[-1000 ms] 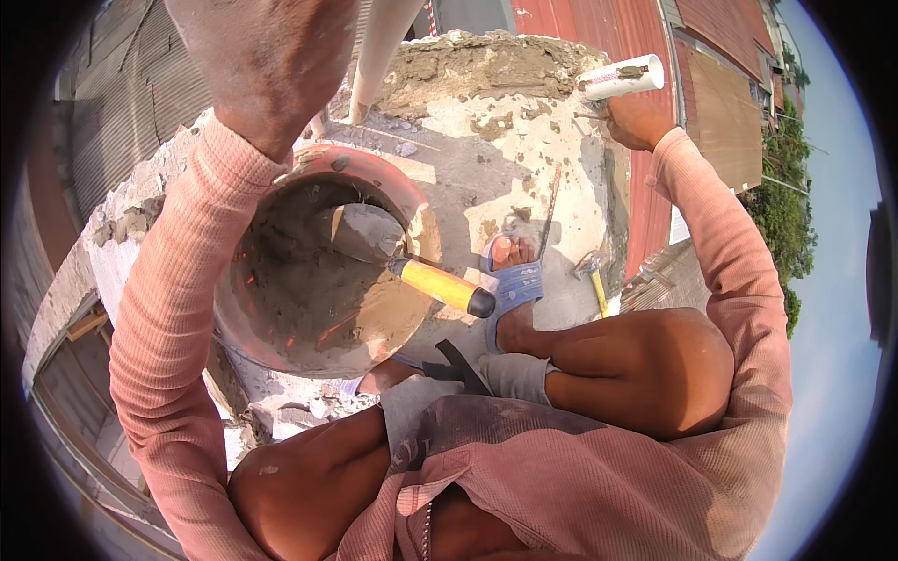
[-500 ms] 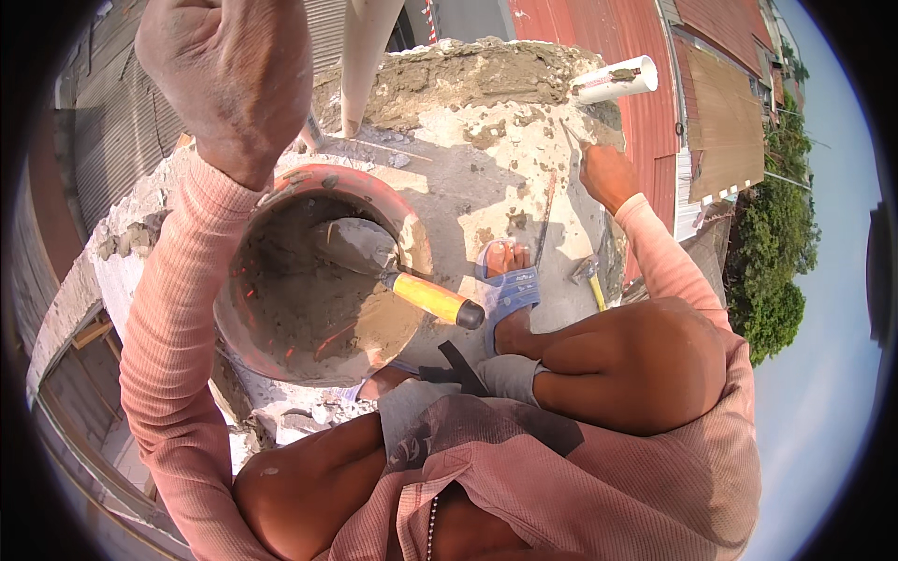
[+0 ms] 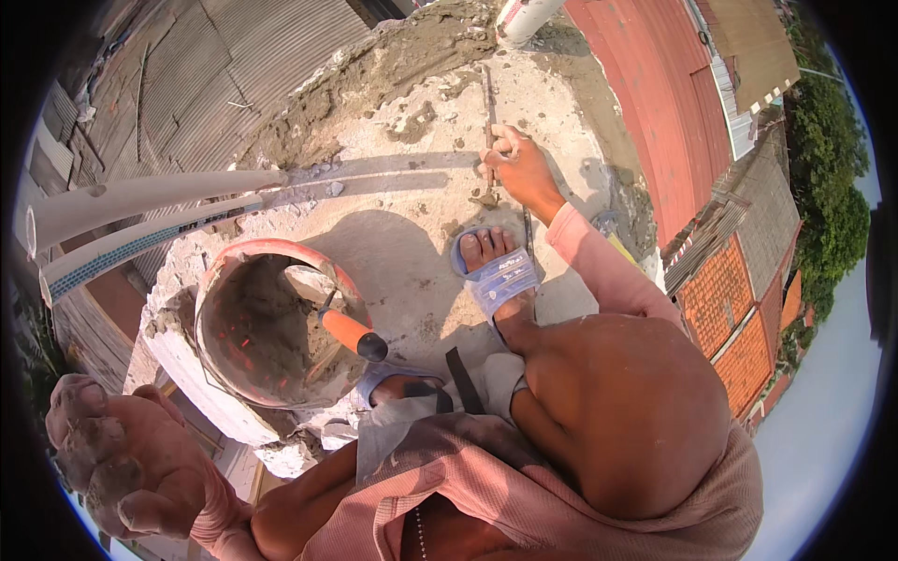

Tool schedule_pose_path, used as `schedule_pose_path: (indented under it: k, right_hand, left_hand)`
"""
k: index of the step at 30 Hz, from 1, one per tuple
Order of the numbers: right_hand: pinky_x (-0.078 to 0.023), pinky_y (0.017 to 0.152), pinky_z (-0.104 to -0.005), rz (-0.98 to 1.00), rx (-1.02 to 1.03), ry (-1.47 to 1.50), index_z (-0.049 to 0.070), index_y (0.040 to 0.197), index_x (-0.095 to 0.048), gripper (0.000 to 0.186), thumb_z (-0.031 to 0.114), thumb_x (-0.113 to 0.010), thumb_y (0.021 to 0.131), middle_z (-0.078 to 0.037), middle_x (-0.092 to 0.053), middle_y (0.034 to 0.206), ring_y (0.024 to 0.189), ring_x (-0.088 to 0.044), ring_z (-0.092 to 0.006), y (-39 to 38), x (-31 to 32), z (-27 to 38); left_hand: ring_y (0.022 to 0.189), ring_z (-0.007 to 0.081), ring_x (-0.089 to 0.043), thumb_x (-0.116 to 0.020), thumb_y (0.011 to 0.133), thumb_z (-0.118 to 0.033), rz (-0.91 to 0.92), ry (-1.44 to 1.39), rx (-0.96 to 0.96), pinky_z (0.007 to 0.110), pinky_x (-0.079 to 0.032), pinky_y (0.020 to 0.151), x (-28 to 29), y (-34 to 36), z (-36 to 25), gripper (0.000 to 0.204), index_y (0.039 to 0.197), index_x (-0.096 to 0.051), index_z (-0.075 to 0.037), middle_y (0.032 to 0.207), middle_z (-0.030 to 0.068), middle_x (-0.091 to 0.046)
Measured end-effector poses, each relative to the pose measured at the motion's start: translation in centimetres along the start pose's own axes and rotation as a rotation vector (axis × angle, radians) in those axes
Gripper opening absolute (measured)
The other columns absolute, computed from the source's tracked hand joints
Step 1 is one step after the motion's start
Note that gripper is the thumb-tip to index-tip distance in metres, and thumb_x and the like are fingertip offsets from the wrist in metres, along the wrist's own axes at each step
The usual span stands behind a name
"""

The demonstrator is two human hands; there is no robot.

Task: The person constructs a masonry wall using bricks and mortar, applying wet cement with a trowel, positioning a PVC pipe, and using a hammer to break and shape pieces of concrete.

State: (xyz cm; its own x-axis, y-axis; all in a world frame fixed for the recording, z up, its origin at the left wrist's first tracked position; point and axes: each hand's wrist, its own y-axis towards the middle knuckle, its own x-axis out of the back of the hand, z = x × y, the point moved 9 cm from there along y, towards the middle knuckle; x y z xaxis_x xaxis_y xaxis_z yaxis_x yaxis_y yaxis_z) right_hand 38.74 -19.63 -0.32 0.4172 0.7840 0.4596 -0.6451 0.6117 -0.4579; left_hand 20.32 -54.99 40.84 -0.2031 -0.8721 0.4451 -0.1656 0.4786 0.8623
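My right hand is closed on a thin straight rod lying along the pale, mortar-spattered slab. Part of the rod is hidden behind the fingers. At the lower left my left hand is raised palm up, fingers apart and slightly bent, smeared with grey mortar; I see nothing held in it. Between my left hand and my feet stands a reddish bucket of wet grey mortar. A trowel rests in it, its orange and black handle over the rim, its blade coated with mortar.
Two white pipes jut out at the left beyond the bucket; another white pipe stands at the far end. A yellow-handled tool lies partly behind my right forearm. Corrugated roofs lie below the slab's broken edge.
My left hand has dropped from the top to the lower left. My right hand now grips the rod farther left on the slab. The view has shifted and turned.
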Motion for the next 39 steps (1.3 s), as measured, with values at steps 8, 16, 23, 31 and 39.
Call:
schedule_pose_path:
  k: [8, 16, 23, 31, 39]
  right_hand:
    - [-0.052, 0.083, -0.0386, 0.213, 0.153, 0.35, -0.002, 0.125, -0.061, 0.042, 0.025, -0.066, 0.093, -0.018, -0.069, 0.113, 0.095, -0.067, -0.0279, -6.5, -2.0, 6.7]
    - [-0.045, 0.091, -0.0451, -0.276, 0.2, -0.698, 0.002, 0.116, -0.059, 0.03, 0.015, -0.067, 0.09, -0.019, -0.058, 0.113, 0.105, -0.056, -0.0385, -13.3, 14.5, -4.8]
    - [-0.044, 0.096, -0.0492, -0.092, 0.104, -0.725, 0.004, 0.123, -0.053, 0.045, 0.019, -0.07, 0.085, -0.021, -0.055, 0.115, 0.112, -0.053, -0.0423, -15.6, 16.0, -11.3]
    - [-0.05, 0.076, -0.0485, 0.058, -0.226, -0.436, 0.002, 0.106, -0.056, 0.029, 0.018, -0.069, 0.086, -0.02, -0.065, 0.096, 0.083, -0.064, -0.0407, -14.9, 17.5, -14.4]
    - [-0.049, 0.06, -0.0414, -0.138, 0.741, -0.424, 0.006, 0.103, -0.057, 0.026, 0.015, -0.072, 0.084, -0.016, -0.065, 0.076, 0.07, -0.065, -0.033, -13.7, 15.0, 6.2]
  left_hand:
    - [0.088, 0.0239, -0.067, -0.045, 0.106, -0.038, 1.048, -0.537, 1.11, 0.036, -0.054, 0.081, -32.6, -18.0, 3.8, 0.047, 0.132, -0.05, 0.001, 0.1, 0.0149, -0.065]
    - [0.056, 0.0054, -0.038, -0.043, 0.107, -0.038, 0.629, -0.969, 1.924, 0.023, -0.034, 0.047, -45.2, -19.7, 0.9, 0.036, 0.117, -0.057, -0.006, 0.074, -0.0046, -0.042]
    - [0.055, 0.0053, -0.034, -0.042, 0.105, -0.037, 0.665, -0.863, 1.833, 0.023, -0.026, 0.046, -49.4, -24.4, 6.7, 0.034, 0.119, -0.058, -0.01, 0.072, -0.006, -0.04]
    - [0.063, 0.0141, -0.045, -0.039, 0.104, -0.04, 0.293, -1.136, 2.095, 0.034, -0.042, 0.058, -50.6, -23.1, 3.4, 0.04, 0.102, -0.065, -0.009, 0.078, 0.0023, -0.051]
    - [0.051, 0.0065, -0.03, -0.041, 0.107, -0.031, 0.274, -1.213, 2.062, 0.025, -0.028, 0.044, -49.6, -22.7, 4.8, 0.029, 0.092, -0.055, -0.011, 0.067, -0.0071, -0.042]
